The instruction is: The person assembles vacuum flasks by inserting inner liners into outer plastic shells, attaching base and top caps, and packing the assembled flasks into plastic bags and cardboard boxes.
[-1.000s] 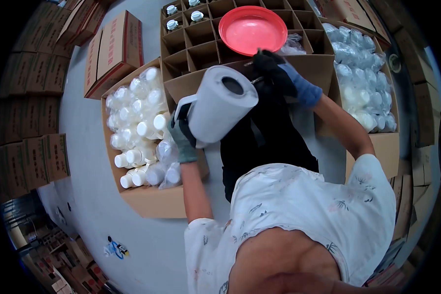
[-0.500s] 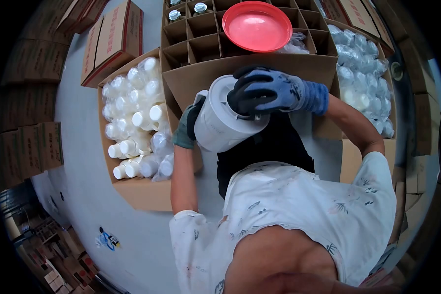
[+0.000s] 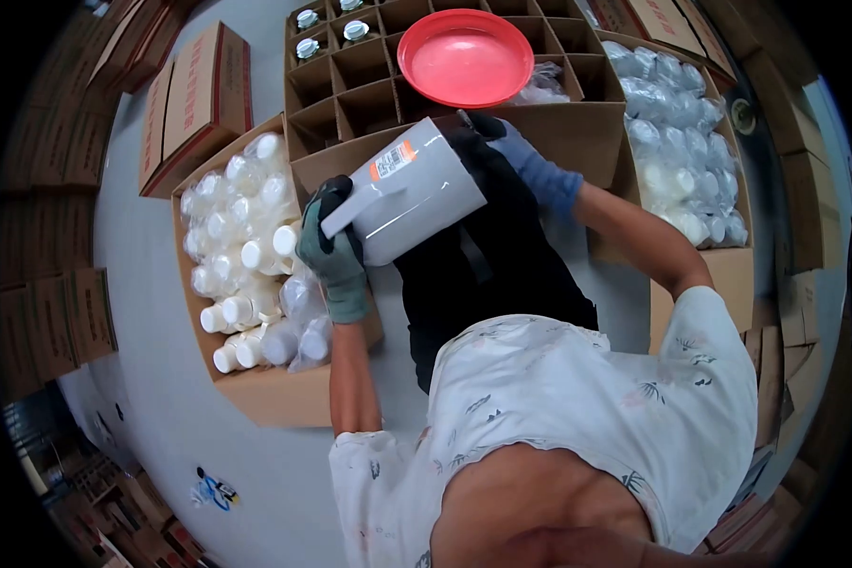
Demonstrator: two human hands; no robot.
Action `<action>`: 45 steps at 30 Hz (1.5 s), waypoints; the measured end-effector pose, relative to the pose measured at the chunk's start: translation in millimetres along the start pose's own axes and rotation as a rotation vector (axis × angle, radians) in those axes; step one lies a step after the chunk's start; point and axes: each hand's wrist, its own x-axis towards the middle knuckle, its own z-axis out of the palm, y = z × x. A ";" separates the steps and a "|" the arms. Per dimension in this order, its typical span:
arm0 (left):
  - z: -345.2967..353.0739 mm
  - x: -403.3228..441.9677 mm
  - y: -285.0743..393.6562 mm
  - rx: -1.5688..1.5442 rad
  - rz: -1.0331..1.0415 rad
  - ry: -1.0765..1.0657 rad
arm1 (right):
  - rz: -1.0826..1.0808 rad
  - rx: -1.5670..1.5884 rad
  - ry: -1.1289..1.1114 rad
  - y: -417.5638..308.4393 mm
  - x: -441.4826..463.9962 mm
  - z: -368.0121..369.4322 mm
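Observation:
A white plastic pitcher [image 3: 426, 194] with an orange-and-white barcode sticker lies tilted between my hands, its handle facing up toward me. My left hand [image 3: 332, 241], in a green and black glove, is closed around the handle at the pitcher's left end. At the opposite end, my right hand [image 3: 509, 151], in a blue and black glove, presses against the pitcher; its fingers are partly hidden behind it. Just beyond the pitcher, a red plastic basin [image 3: 466, 59] rests on a divided cardboard box [image 3: 559, 123].
Clear bottles with silvery caps [image 3: 355, 30] stand in the divided box's far left cells. Open cartons of white-capped bottles flank me: a left carton [image 3: 284, 393] and a right carton [image 3: 705, 270]. A closed carton [image 3: 199, 95] sits farther left, and stacked boxes [image 3: 28, 322] line the side.
The pitcher has turned in my hands, so its handle and sticker now show instead of its round top. My right hand has gone from that top to the pitcher's right end.

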 end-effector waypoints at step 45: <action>141.5 -87.0 107.8 0.546 0.118 -0.646 | 0.994 -1.148 1.171 226.7 -367.7 -724.3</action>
